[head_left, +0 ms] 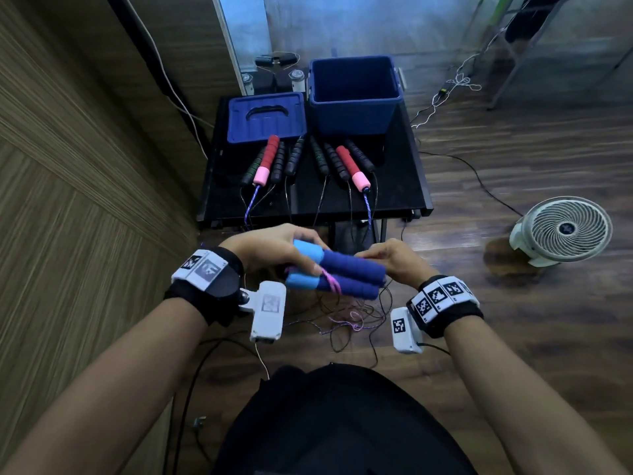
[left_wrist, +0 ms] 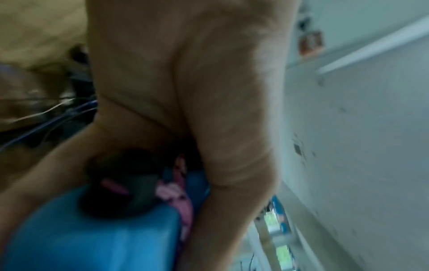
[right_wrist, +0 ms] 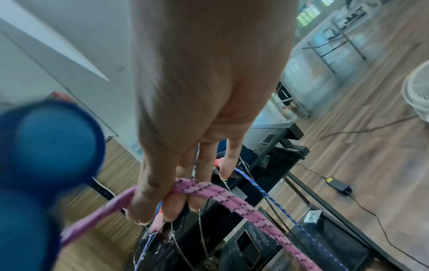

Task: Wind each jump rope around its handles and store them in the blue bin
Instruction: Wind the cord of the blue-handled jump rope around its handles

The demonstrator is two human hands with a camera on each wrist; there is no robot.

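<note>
My left hand [head_left: 274, 248] grips two blue foam handles [head_left: 346, 274] held side by side in front of my body, with light blue ends [left_wrist: 92, 238] toward the left. A pink braided rope [head_left: 330, 281] crosses them once. My right hand [head_left: 394, 260] pinches that pink rope [right_wrist: 209, 194] between thumb and fingers, just right of the handles [right_wrist: 46, 144]. The open blue bin [head_left: 354, 87] stands at the back right of a black table [head_left: 400, 190]. Several other jump ropes lie on it, among them red-and-pink handles [head_left: 267, 161] and black handles [head_left: 332, 159].
A blue lid [head_left: 265, 116] lies left of the bin. Rope ends [head_left: 349, 320] and cables trail in a tangle on the wood floor below my hands. A white fan [head_left: 565, 231] stands on the floor at the right. A wood panel wall [head_left: 85, 149] runs along the left.
</note>
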